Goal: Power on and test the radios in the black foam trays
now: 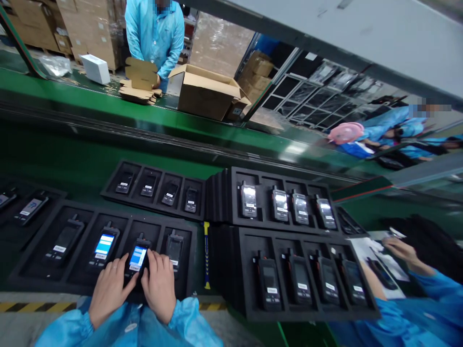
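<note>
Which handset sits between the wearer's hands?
The third handset from the left in the tray beneath the hands, flanked by left hand and right hand; others lie outside.

L hand (111, 284) nr R hand (159, 283); (thumbs (130, 284) inward)

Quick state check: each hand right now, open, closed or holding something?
Left hand: partly curled, at the left side of the lit handset; grip cannot be told.
Right hand: partly curled, at its right side; grip cannot be told.

No text is legible. Labels (272, 290) on the handsets (269, 277) are too small. The lit screen (138, 256) nearest the tray's (36, 279) front edge is unreadable.
</note>
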Demonstrator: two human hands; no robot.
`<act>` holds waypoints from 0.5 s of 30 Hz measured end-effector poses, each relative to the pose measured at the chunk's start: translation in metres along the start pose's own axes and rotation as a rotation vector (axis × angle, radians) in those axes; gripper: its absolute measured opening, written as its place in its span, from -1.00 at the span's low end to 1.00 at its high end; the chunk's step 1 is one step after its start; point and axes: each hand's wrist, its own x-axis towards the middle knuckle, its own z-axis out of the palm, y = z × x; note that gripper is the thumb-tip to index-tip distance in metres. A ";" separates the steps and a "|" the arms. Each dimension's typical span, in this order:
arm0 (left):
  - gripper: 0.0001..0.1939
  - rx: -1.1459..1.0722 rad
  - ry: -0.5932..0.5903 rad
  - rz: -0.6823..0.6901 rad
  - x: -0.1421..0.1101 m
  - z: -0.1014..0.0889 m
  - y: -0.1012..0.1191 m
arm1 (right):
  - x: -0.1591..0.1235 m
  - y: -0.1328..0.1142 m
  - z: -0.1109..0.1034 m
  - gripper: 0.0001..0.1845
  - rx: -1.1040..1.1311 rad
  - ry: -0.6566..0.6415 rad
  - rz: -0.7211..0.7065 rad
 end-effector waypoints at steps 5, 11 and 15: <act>-0.37 0.039 0.034 0.009 0.000 0.002 0.000 | -0.006 0.005 0.002 -0.43 0.023 0.015 -0.060; -0.38 0.065 0.076 0.040 0.000 0.004 -0.003 | -0.013 0.009 0.007 -0.42 -0.050 0.034 -0.139; -0.42 0.049 0.055 0.045 -0.001 0.003 -0.002 | -0.013 0.008 0.010 -0.43 -0.121 0.041 -0.166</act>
